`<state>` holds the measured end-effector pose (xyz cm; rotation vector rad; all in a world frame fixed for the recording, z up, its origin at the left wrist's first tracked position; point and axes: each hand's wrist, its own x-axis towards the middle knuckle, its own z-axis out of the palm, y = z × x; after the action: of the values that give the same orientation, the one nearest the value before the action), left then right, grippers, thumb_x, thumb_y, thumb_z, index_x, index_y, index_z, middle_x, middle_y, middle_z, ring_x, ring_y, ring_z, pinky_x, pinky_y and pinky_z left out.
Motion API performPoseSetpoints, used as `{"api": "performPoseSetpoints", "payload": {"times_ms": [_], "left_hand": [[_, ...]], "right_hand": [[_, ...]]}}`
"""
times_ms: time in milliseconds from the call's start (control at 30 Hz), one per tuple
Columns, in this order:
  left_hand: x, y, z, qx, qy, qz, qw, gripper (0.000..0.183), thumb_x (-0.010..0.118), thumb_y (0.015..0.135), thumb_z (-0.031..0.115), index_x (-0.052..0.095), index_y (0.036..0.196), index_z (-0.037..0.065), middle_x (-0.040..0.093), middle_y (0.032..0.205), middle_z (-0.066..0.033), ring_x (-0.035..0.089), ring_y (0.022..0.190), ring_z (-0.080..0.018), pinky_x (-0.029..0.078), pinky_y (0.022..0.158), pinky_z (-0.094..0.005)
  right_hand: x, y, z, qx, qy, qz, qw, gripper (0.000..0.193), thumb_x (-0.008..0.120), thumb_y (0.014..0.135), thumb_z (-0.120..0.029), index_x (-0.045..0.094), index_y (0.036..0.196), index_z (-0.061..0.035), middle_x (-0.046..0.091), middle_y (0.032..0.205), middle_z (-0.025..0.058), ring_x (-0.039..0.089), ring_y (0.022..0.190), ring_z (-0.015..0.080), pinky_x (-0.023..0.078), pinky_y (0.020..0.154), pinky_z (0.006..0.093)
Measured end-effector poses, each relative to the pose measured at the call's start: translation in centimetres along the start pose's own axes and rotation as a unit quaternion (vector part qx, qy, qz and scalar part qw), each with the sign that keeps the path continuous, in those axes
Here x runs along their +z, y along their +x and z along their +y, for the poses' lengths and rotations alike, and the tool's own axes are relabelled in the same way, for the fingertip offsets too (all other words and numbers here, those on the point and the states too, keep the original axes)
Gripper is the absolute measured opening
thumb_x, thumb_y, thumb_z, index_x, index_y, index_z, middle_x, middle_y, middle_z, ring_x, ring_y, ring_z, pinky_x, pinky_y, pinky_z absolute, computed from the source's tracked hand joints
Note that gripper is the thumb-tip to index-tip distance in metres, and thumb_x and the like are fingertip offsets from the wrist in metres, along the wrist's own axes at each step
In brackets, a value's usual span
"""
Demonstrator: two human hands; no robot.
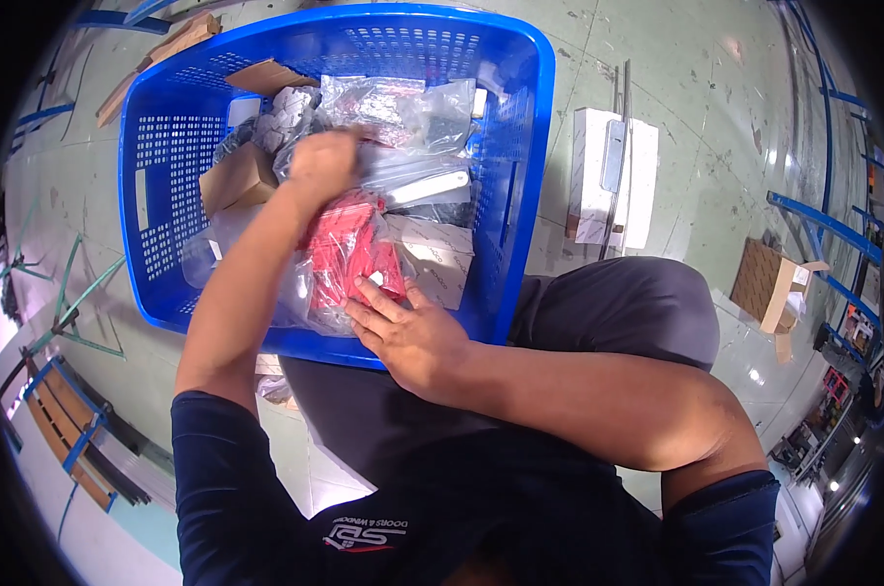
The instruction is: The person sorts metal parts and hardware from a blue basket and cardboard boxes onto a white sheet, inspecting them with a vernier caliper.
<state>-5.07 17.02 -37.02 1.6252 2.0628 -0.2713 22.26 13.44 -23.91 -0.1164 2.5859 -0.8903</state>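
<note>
A big blue plastic basket (538, 146) stands before me, filled with bagged parts. My left hand (325, 166) is over its middle, beside clear plastic bags (403, 103). Motion smears the fingers, so I cannot tell whether they hold anything. My right hand (410, 337) rests at the basket's near side, its fingers apart and touching a clear bag of red parts (349, 244). To the right of the red bag lies a white printed carton (437, 259). A white, long flat piece (427, 188) in plastic lies just beyond it.
Within the basket, a brown cardboard box (237, 178) sits at left. On the floor to the right lie a white carton (589, 171) with metal strips on it and an open brown box (762, 283). Blue metal racks (823, 227) line the right; green metal stands (66, 293) are at left.
</note>
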Motion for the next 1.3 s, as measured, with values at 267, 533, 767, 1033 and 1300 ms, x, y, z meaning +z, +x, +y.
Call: {"api": "performPoseSetpoints", "payload": {"times_ms": [267,533,767,1033,1300], "left_hand": [[0.7,4.5,6.2,0.183,0.077,-0.193,0.961,0.089,0.1,0.065,0.047,0.069,0.137,0.004,0.065,0.147,-0.0167,0.061,0.137,-0.0349,0.052,0.111,-0.0401],[0.2,4.3,5.3,0.179,0.042,-0.236,0.954,0.048,0.083,0.081,0.021,0.074,0.126,0.007,0.075,0.126,-0.0193,0.07,0.121,-0.0365,0.056,0.103,-0.0443],[2.0,3.0,-1.5,0.176,-0.131,-0.063,0.974,0.019,0.069,0.091,0.013,0.067,0.107,0.005,0.073,0.1,-0.0222,0.07,0.096,-0.0415,0.054,0.087,-0.0487],[1.3,4.3,-2.9,0.111,-0.239,-0.056,0.963,0.015,0.069,0.092,0.015,0.068,0.104,0.005,0.074,0.099,-0.0184,0.069,0.093,-0.0359,0.054,0.086,-0.044],[-2.4,2.3,-1.9,0.058,-0.064,-0.1,0.991,0.026,0.068,0.098,0.021,0.073,0.119,0.007,0.075,0.116,-0.0225,0.07,0.113,-0.0426,0.054,0.097,-0.0493]], "right_hand": [[0.0,0.7,-0.9,0.002,-0.016,-0.005,1.0,0.052,0.049,0.102,-0.02,0.057,0.151,-0.0057,0.039,0.171,0.0089,0.022,0.164,0.0305,0.034,0.124,0.0599],[0.6,0.6,-0.8,0.015,-0.04,0.006,0.999,0.05,0.049,0.103,-0.021,0.058,0.151,-0.0078,0.04,0.17,0.0077,0.025,0.163,0.0304,0.035,0.124,0.0597],[-0.1,0.7,-1.1,0.011,-0.045,-0.04,0.998,0.056,0.05,0.103,-0.023,0.052,0.157,-0.008,0.031,0.175,0.0068,0.017,0.165,0.0309,0.029,0.126,0.0608],[0.2,0.2,-0.5,0.016,-0.035,0.005,0.999,0.056,0.051,0.102,-0.022,0.053,0.155,-0.0057,0.036,0.173,0.0092,0.023,0.164,0.0319,0.03,0.126,0.0606],[1.4,0.5,-1.4,0.053,-0.1,0.112,0.987,0.056,0.049,0.101,-0.027,0.056,0.154,-0.008,0.036,0.174,0.0102,0.029,0.162,0.0329,0.026,0.128,0.0588]]}}
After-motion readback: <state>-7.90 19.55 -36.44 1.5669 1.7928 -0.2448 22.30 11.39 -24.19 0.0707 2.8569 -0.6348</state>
